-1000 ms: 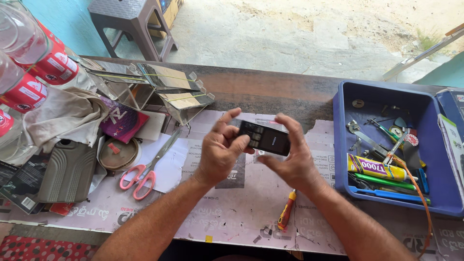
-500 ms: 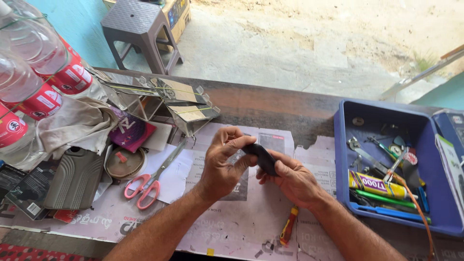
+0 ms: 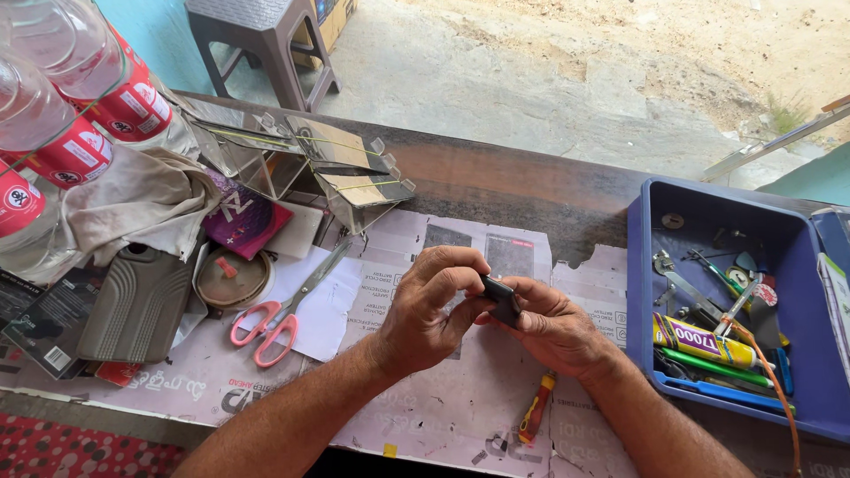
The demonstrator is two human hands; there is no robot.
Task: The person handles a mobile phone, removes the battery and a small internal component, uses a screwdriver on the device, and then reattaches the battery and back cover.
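Head camera is looking down at both hands meeting over a paper-covered workbench (image 3: 496, 416). Left hand (image 3: 429, 310) and right hand (image 3: 553, 327) are each clamping fingers on a small dark phone (image 3: 501, 297), holding it edge-on above the papers. Pink-handled scissors (image 3: 282, 316) are lying to the left, a red screwdriver (image 3: 537, 407) just below, a blue tool tray (image 3: 819, 389) at right.

A small roadside repair stall is suggested by the worn wooden counter (image 3: 496, 181), covered with printed paper sheets and open onto bare concrete ground beyond the hands. To the right of the right hand (image 3: 553, 327), a blue plastic tray (image 3: 646, 257) filled with tweezers, screwdrivers and a yellow glue tube (image 3: 704, 341) is seen. To the left of the left hand (image 3: 425, 310), pink-handled scissors (image 3: 279, 314) and a grey ribbed phone case (image 3: 133, 305) are laid out.
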